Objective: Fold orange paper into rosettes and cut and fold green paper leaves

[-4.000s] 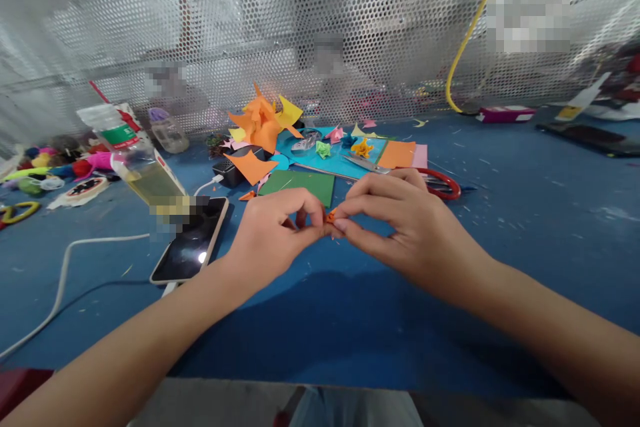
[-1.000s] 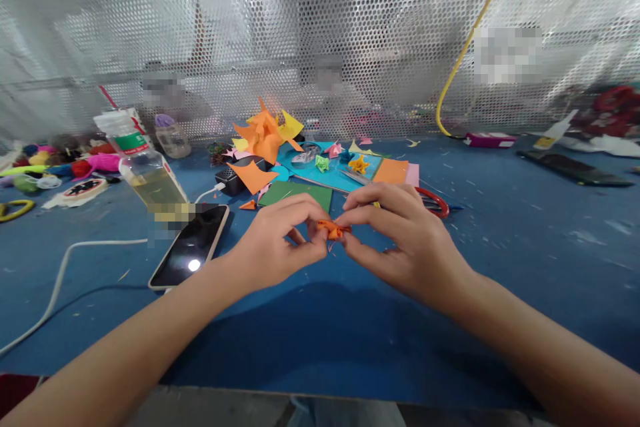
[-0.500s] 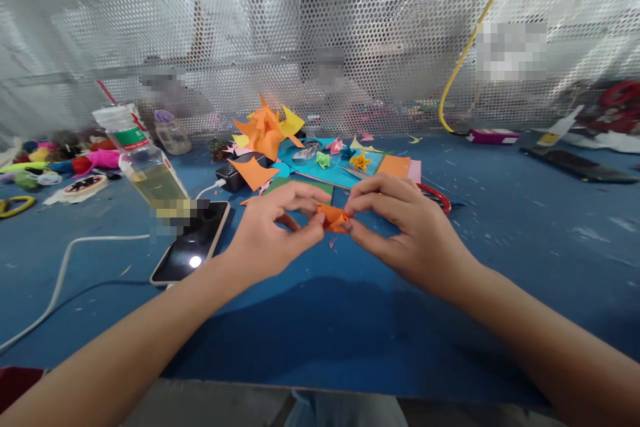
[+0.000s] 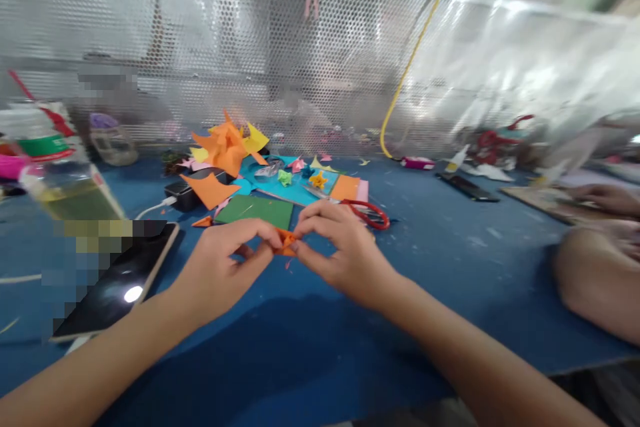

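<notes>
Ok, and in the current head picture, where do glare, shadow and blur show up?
Head view: a bright white spot glares on the phone; a broad dark shadow lies on the blue table; the bottle at left looks smeared, partly pixelated; the orange paper between left hand and right hand is soft, its folds unclear.

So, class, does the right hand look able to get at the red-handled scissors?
Probably yes: the red-handled scissors lie just beyond the right hand with nothing visible between, but it would first have to release the pinched orange paper.
</notes>
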